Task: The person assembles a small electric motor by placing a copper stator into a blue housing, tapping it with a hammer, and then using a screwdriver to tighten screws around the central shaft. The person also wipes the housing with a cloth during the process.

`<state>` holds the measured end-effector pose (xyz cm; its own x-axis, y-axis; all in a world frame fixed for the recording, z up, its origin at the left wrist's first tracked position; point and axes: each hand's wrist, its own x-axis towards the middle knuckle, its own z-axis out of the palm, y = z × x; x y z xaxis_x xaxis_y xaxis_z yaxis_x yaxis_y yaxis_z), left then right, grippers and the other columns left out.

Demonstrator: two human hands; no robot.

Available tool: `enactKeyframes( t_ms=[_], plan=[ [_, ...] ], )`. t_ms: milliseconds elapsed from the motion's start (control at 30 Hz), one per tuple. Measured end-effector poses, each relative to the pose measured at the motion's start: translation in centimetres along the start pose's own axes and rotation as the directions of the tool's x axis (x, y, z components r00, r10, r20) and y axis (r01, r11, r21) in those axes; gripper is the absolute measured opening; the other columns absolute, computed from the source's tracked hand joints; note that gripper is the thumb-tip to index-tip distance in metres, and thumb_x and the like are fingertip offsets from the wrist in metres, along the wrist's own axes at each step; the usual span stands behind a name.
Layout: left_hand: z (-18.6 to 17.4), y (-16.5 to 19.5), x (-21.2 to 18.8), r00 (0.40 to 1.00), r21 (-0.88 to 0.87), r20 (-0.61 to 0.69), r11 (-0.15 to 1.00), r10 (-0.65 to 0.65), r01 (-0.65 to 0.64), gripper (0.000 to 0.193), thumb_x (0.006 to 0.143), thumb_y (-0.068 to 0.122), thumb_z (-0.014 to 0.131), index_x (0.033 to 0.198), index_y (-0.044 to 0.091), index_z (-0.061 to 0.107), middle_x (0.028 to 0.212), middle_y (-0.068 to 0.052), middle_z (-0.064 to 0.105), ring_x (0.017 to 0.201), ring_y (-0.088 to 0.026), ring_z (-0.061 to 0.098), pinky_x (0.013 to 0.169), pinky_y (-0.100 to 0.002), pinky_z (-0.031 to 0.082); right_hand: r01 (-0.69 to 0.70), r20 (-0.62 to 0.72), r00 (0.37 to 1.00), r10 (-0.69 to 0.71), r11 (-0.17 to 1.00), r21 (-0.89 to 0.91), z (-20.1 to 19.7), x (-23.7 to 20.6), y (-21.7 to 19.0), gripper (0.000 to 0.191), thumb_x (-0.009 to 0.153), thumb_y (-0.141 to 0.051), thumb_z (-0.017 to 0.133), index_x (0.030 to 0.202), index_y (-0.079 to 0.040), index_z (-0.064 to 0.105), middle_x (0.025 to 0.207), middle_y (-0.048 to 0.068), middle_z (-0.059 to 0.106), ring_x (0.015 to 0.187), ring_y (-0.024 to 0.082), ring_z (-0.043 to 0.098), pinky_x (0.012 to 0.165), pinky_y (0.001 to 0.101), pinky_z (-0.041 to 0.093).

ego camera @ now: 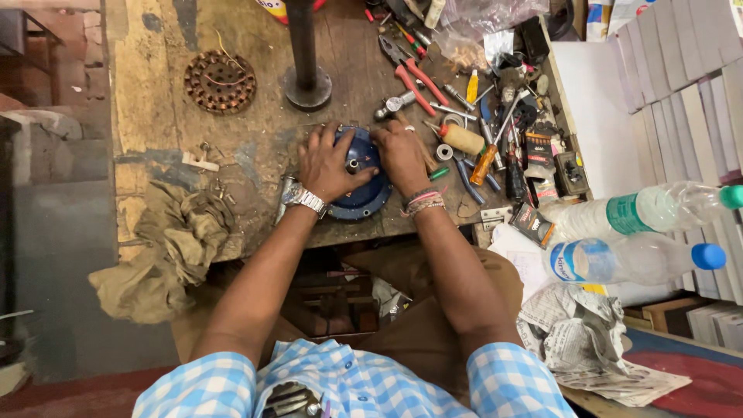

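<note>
1. Both hands cover much of the blue round housing (362, 193); its top face is mostly hidden.
2. The black post (304, 46) near the counter's far edge is cut off by the picture's top edge.
3. The tool heap (495, 131) at the counter's right edge is too tangled to tell apart.

Blue-white check shirt (352, 383), wristwatch (303, 198), bracelets (422, 201)
</note>
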<state>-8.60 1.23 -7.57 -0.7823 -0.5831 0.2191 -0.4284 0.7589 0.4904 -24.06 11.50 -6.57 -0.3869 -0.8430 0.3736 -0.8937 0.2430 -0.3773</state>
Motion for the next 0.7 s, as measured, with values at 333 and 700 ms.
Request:
enactKeyframes(
  t_ms=[333, 700],
  plan=[
    [0.15, -0.12, 0.14, 1.0, -0.015, 0.015, 1.0, -0.017, 0.017, 0.088, 0.065, 0.066, 0.084, 0.136, 0.019, 0.063, 0.151, -0.019, 0.047, 0.139, -0.044, 0.038, 0.106, -0.066, 0.031, -0.11, -0.008, 0.994, 0.111, 0.99, 0.091, 0.62, -0.1, 0.48, 0.017, 0.082, -0.012, 0.077, 0.098, -0.009, 0.08, 0.096, 0.017, 0.07, 0.092, 0.039, 0.068, 0.084, 0.0473, 0.052],
    [0.14, -0.44, 0.24, 0.999, -0.042, 0.039, 0.999, -0.013, 0.014, 0.088, 0.065, 0.067, 0.083, 0.136, 0.019, 0.062, 0.151, -0.018, 0.048, 0.138, -0.045, 0.039, 0.105, -0.066, 0.032, -0.185, -0.001, 0.982, 0.187, 0.973, 0.142, 0.32, 0.12, -0.07, 0.019, 0.082, -0.016, 0.078, 0.098, -0.005, 0.077, 0.095, 0.02, 0.069, 0.09, 0.039, 0.068, 0.081, 0.0473, 0.053]
  ],
)
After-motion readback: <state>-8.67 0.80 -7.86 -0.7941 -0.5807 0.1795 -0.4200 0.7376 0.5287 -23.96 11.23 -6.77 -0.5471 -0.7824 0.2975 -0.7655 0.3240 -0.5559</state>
